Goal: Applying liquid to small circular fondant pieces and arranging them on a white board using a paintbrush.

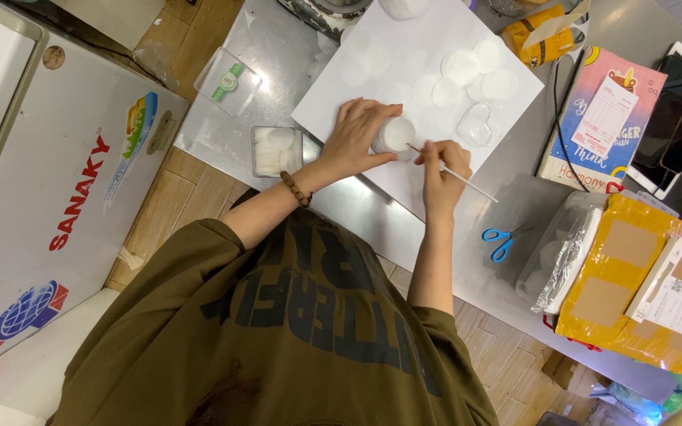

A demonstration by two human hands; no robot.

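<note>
A: Left hand [354, 136] status?

B: Fingers curled around small white cup [395, 134], gripping from the side, cup resting on white board [404, 47]. Bead bracelet [297, 189] on that wrist.

A: Right hand [440, 170]?

B: Fingers pinched shut on thin stick [453, 172]. Long axis running diagonal: tip pointing up-left toward cup, tail trailing down-right past the knuckles.

A: Gap, tip to cup?

B: Tip touching or just beside cup rim; cannot tell which. Cup sits directly left of right fingertips, already inside left-hand grip, so left hand nearer.

A: Nearby clutter?

B: White discs [467, 67] beyond the fingers, clear heart-shaped lid [479, 126] just right of cup. Blue scissors [500, 239] below right hand, well apart. Clear tray [276, 150] left of left wrist.
</note>
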